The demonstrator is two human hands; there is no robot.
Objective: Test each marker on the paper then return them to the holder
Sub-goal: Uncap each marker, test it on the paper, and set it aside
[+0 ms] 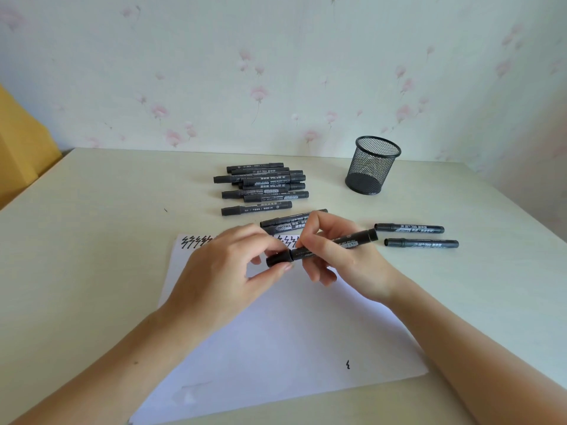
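Floral wallpaper backs my pale tabletop (92,240); left hand (227,271) pinches the cap, right hand (340,256) grips the black marker (334,245).

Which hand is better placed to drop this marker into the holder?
Right, probably. The right hand grips the marker by its barrel, and the holder stands on that side. The left hand only pinches the cap end.

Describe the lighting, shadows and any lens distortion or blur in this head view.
Head view: soft, even daylight with no glare; the hands cast only faint shadows on the paper; wide-angle bending bows the table edges; the mesh holder and piled markers look sharp, while label print stays too small to read.
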